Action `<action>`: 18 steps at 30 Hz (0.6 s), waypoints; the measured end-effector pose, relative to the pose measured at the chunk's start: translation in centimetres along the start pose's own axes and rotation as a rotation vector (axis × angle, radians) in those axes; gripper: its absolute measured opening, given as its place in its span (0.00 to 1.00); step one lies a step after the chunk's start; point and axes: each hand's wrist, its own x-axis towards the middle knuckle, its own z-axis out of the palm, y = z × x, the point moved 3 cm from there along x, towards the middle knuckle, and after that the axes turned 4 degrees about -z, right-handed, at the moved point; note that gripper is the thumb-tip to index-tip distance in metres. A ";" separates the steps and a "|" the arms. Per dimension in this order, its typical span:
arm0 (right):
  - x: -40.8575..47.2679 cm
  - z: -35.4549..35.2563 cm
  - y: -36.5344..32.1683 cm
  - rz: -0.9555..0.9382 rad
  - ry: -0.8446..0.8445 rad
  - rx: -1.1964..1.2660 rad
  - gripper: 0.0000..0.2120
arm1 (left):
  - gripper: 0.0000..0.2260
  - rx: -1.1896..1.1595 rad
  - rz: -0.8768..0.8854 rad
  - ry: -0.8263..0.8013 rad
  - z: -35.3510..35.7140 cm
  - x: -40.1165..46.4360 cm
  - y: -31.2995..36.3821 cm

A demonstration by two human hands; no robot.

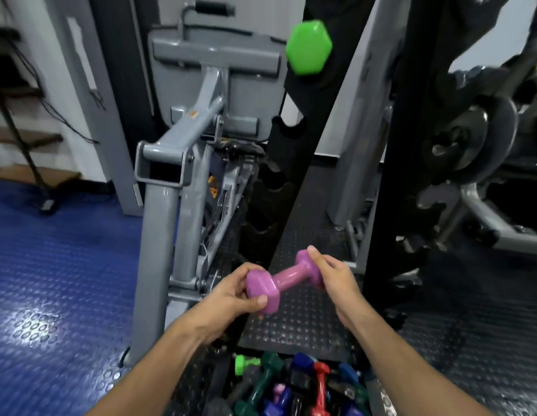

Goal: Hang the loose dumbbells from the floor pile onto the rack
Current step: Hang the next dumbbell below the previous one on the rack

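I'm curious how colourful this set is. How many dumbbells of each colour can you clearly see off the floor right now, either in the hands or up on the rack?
Pink dumbbell, held by the left hand and right hand: 1
Green dumbbell, on the black rack: 1
Total: 2

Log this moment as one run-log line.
left hand: grips pink dumbbell | right hand: grips its other end | rack: one green dumbbell hung | floor pile: remains
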 end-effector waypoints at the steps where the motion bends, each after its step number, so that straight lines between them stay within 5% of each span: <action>1: 0.2 -0.1 -1.4 -0.024 0.002 -0.005 0.24 | 0.29 -0.004 0.040 0.022 0.6 -0.3 1.2; 12: 2.3 -0.2 -15.9 -0.208 -0.152 0.007 0.22 | 0.26 0.075 0.367 0.299 5.7 -4.0 12.1; 18: 5.0 0.4 -21.4 -0.370 0.151 -0.156 0.17 | 0.22 0.173 0.511 0.524 5.6 -5.7 16.6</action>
